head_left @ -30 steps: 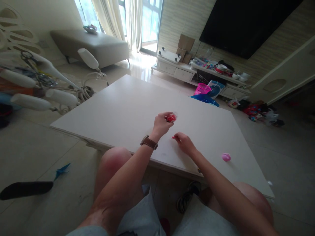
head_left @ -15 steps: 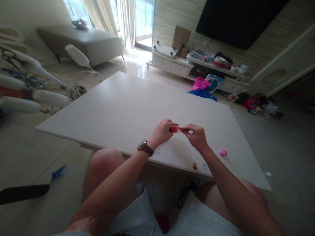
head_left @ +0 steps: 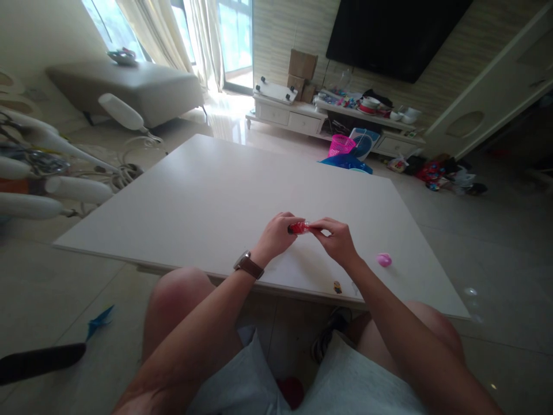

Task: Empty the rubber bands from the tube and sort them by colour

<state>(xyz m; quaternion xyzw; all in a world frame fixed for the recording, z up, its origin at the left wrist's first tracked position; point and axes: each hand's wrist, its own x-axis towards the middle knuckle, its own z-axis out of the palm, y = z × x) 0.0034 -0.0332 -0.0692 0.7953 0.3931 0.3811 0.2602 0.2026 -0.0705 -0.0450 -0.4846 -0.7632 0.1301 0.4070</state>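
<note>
Left hand (head_left: 276,235): fingers and thumb clamped around a small clear container (head_left: 298,228) with red contents, lying roughly sideways in the grip, its clear end toward the right hand (head_left: 336,237). Right hand: thumb and index fingertips together at that clear end; whether anything sits between them is too small to tell. Container is held above the white table (head_left: 216,190), toward its near edge. Brown-strapped watch (head_left: 248,265) on left wrist. On the table: pink object (head_left: 384,260) to the right of the right hand, well apart from the container; small yellow-and-dark figure (head_left: 337,287) near the front edge, left of the right forearm.
</note>
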